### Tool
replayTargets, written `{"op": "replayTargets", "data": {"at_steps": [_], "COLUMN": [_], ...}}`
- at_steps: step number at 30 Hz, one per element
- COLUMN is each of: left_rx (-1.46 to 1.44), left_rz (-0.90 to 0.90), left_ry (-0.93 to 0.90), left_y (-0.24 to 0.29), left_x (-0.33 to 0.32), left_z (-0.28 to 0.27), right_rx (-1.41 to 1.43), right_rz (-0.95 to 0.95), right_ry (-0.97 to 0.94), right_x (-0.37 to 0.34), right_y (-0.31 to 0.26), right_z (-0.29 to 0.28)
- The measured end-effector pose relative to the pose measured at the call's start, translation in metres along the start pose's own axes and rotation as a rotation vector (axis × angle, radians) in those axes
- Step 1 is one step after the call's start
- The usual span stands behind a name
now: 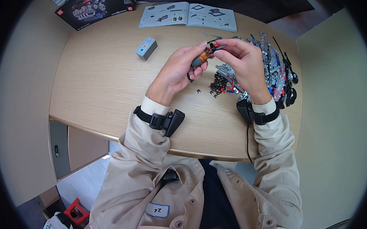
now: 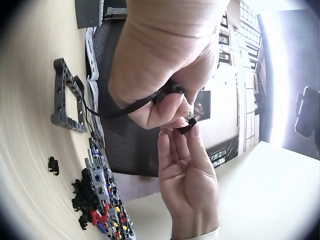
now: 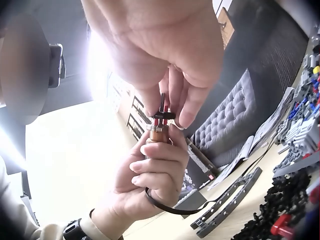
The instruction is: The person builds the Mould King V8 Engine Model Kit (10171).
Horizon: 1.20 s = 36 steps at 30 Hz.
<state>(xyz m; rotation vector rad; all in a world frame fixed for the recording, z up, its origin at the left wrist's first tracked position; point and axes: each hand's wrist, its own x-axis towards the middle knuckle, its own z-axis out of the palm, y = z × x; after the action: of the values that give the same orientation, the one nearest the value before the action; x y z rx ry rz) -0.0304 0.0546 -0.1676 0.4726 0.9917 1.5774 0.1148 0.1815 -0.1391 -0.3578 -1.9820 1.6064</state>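
My left hand [image 1: 178, 69] grips a small orange and grey motor-like building piece [image 1: 206, 56], its fingers wrapped round the body. Red rods stand out of the far end of this piece in the right wrist view, with a black connector [image 3: 163, 115] across them. At that end, the thumb and fingertips of my right hand [image 1: 246, 62] pinch the black connector. A black cable [image 3: 172, 210] trails from the left hand toward the table. Both hands are raised above the tabletop and meet at the piece.
A grey battery box [image 1: 146, 48] sits left of the hands. Behind lie an open instruction booklet [image 1: 187, 18] and a dark box [image 1: 93, 11]. To the right spreads a heap of building parts [image 1: 273, 69], with black pins [image 1: 218, 85] nearer. A grey frame [image 2: 61, 92] is on the table.
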Motion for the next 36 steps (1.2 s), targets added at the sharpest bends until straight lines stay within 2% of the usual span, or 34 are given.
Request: {"op": "replayTargets", "data": {"at_steps": [11, 17, 23, 25, 26, 28, 34, 36], "left_rx": [-0.034, -0.074, -0.077, -0.073, -0.062, -0.05, -0.026, -0.006], "left_rz": [0.0, 0.008, 0.024, 0.034, 0.042, 0.05, 0.087, 0.16], "left_ry": [-0.027, -0.032, -0.038, -0.041, -0.054, -0.07, -0.119, -0.065], "left_y": [0.0, -0.001, -0.005, -0.006, -0.006, -0.007, -0.008, -0.008], "left_x": [-0.002, -0.002, -0.001, 0.0, 0.0, 0.001, -0.002, -0.003], "left_z": [0.003, 0.005, 0.003, 0.003, 0.003, 0.005, 0.012, 0.016], "right_rx": [-0.009, 0.206, 0.138, 0.146, 0.146, -0.007, -0.261, -0.196], "right_rz": [-0.02, 0.046, 0.043, -0.048, -0.049, -0.137, -0.145, -0.118], "right_ry": [-0.023, 0.035, 0.144, 0.286, 0.286, 0.359, 0.309, 0.271], "right_x": [0.001, 0.0, -0.001, -0.001, -0.002, -0.004, -0.008, -0.008], "right_y": [0.001, 0.011, 0.001, -0.003, -0.003, -0.001, 0.009, 0.006], "right_z": [-0.008, 0.001, 0.011, 0.018, 0.018, 0.019, 0.012, 0.014]}}
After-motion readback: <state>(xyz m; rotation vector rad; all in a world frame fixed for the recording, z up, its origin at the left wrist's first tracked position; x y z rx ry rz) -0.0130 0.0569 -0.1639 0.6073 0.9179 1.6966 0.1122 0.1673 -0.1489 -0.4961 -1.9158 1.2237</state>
